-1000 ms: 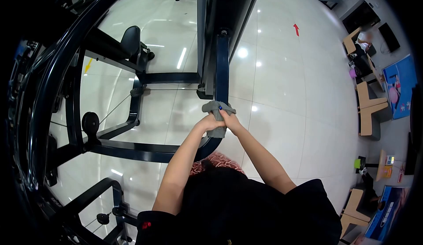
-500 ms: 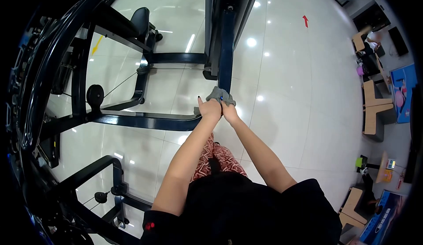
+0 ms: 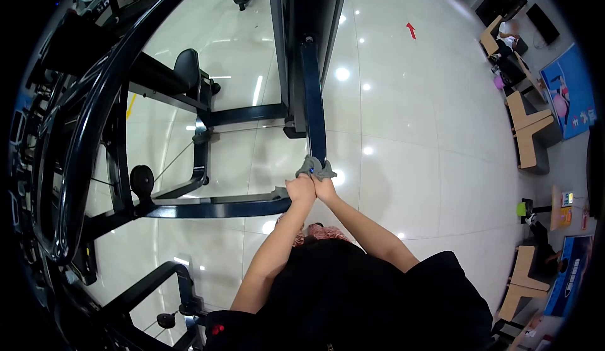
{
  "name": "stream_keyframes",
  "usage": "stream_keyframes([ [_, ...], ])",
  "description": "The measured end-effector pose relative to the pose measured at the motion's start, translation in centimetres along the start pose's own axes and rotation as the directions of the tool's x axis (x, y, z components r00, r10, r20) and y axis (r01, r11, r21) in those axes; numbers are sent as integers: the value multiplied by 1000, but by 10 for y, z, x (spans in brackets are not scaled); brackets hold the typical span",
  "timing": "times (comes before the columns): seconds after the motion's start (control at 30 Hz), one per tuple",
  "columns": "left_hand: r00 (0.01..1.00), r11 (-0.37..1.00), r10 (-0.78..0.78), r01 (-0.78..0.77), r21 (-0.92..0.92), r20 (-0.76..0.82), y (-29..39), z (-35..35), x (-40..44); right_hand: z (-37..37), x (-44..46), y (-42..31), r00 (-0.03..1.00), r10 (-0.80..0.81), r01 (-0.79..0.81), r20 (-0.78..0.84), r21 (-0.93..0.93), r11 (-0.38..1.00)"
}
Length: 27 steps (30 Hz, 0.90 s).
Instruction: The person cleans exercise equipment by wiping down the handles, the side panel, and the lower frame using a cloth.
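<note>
A grey cloth [image 3: 312,167] is bunched around the corner of a dark blue metal frame [image 3: 220,208] on a gym machine. My left hand [image 3: 302,189] presses the cloth against the frame, its fingers wrapped over and partly hidden. Right beside it, almost touching, my right hand [image 3: 324,189] grips the same cloth from the other side. A small blue spot shows on the cloth between them. From this corner an upright-looking blue bar [image 3: 314,99] runs away from me, and the other bar leads left.
Left of me stand more machine parts, with a black pulley [image 3: 142,182] and a padded seat [image 3: 187,68]. A lower frame [image 3: 145,285] is at the near left. Tiled floor [image 3: 397,162] stretches to the right, toward desks [image 3: 529,127] where people sit.
My view has shifted, so the frame, cloth and hands now sit lower in the picture. Both hands stay on the cloth at the corner; my left thumb no longer sticks up.
</note>
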<state>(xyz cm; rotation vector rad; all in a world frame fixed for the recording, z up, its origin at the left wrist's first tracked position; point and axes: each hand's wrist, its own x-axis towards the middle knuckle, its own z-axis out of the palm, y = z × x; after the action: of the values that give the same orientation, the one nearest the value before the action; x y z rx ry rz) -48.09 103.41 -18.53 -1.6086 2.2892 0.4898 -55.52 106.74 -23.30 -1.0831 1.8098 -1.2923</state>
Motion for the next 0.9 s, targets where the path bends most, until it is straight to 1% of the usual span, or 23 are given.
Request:
stream_keyframes([
  [0.03,1000,1000,5,-5,6,-4,-4,-8,0,3,1,0,999,13,-12,-41,16,1000],
  [0.07,998,995,17,-10,-101,60,-8,-15,-1,5,0,1,996,33,-30,-82,30,999],
  [0.1,992,978,35,-9,-209,123,-10,-18,-1,3,3,-1,995,37,-34,-90,31,999],
  [0.13,992,978,43,-17,-206,122,-12,-21,3,-1,11,-3,976,215,-216,-12,-80,973],
  [0.17,982,962,96,-50,-268,164,-14,-27,9,-5,19,-6,919,392,-377,45,-199,905],
  [0.2,967,941,152,-78,-328,204,-15,-32,16,-5,28,0,919,392,-378,37,-193,905],
  [0.23,966,942,159,-87,-323,203,-15,-32,26,-4,38,6,969,249,-247,-7,-147,958],
  [0.3,945,864,240,-104,-493,220,-12,-23,52,-9,54,13,992,107,-114,-69,-105,988],
  [0.33,906,772,380,-198,-603,189,-13,-21,63,-17,61,2,996,90,-88,15,-110,990],
  [0.37,900,775,390,-207,-598,194,-14,-18,72,-23,68,-9,992,74,-63,98,-112,992],
  [0.4,892,738,401,-180,-651,208,-14,-21,78,-26,77,-16,984,115,-102,134,-105,989],
  [0.43,884,699,410,-148,-700,223,-14,-22,81,-30,80,-22,985,122,-110,124,-99,989],
  [0.47,881,705,414,-151,-693,229,-14,-25,85,-32,84,-28,974,173,-166,144,-63,984],
  [0.5,880,696,399,-109,-710,256,-14,-28,90,-33,90,-34,961,218,-217,168,-26,976],
  [0.57,875,669,370,-18,-743,312,-14,-34,99,-31,101,-45,960,237,-238,146,-17,971],
  [0.6,875,670,370,-18,-742,313,-12,-38,102,-30,106,-44,958,257,-257,129,-18,966],
  [0.67,897,513,378,1,-858,227,-11,-46,107,-27,121,-42,954,276,-276,118,-21,961],
  [0.7,900,512,374,3,-859,226,-9,-53,107,-23,132,-38,967,235,-236,97,-2,972],
  [0.73,927,443,347,-32,-896,138,-4,-60,107,-20,144,-35,979,189,-191,75,17,981],
  [0.77,948,372,314,-77,-925,47,-1,-69,111,-19,156,-32,981,180,-182,78,16,983],
  [0.8,958,399,270,-19,-917,97,0,-64,126,-22,164,-43,977,190,-193,93,30,981],
  [0.83,959,398,267,-20,-917,95,2,-63,136,-22,171,-47,973,204,-209,108,43,977],
  [0.9,997,495,79,-26,-869,16,8,-64,153,-19,188,-53,976,201,-208,87,76,975],
])
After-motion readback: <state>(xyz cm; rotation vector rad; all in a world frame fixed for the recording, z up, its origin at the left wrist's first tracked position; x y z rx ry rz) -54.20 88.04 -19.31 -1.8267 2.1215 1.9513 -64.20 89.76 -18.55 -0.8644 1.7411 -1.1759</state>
